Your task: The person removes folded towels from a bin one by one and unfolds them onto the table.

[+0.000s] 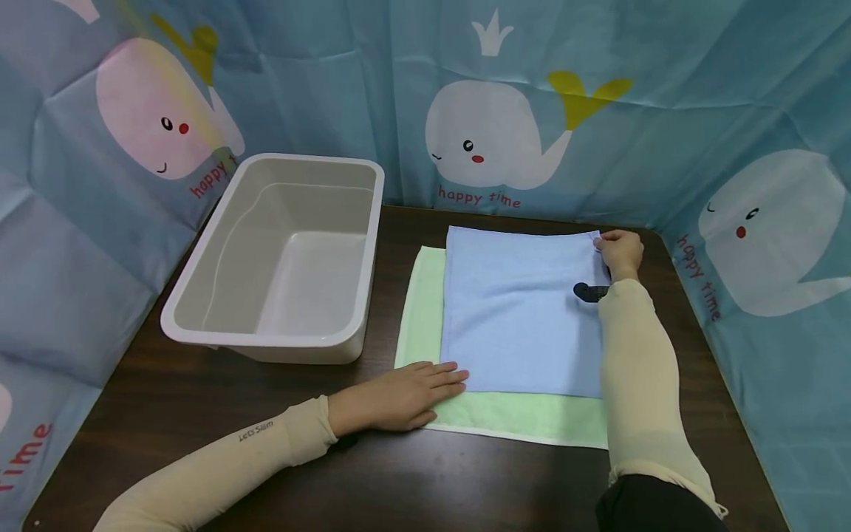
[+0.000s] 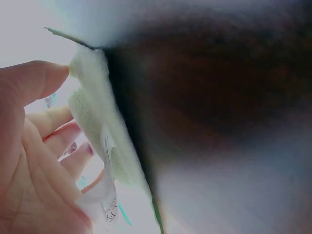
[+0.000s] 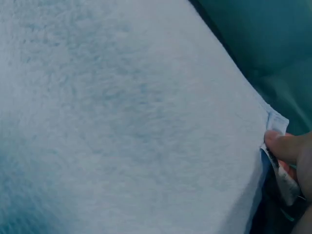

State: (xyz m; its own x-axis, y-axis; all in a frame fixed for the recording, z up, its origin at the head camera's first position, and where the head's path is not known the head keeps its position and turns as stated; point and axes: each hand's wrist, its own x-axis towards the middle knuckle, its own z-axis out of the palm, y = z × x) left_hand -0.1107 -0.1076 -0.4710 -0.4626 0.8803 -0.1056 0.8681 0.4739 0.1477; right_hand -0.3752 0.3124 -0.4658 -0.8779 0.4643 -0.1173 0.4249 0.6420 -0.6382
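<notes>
A light blue towel [image 1: 518,310] lies spread over a pale green towel [image 1: 532,417], whose left and near margins show. My left hand [image 1: 405,395] rests palm down at their near left corner, its fingers extended. From the left wrist, the palm [image 2: 44,161] shows with fingertips against the green towel's edge [image 2: 92,97], close to a white label [image 2: 108,195]. With thumb and fingers my right hand [image 1: 623,253] pinches the far right corner of the blue towel. The right wrist view shows the thumb [image 3: 285,146] on that corner, a label hanging beside it.
A deep, light grey plastic tub [image 1: 312,288] stands to the left of the towels on the dark wooden table [image 1: 279,399]. Blue curtains with whale prints [image 1: 499,133] rise along the table's back and sides. A black wrist-camera piece [image 1: 588,292] juts over the blue towel.
</notes>
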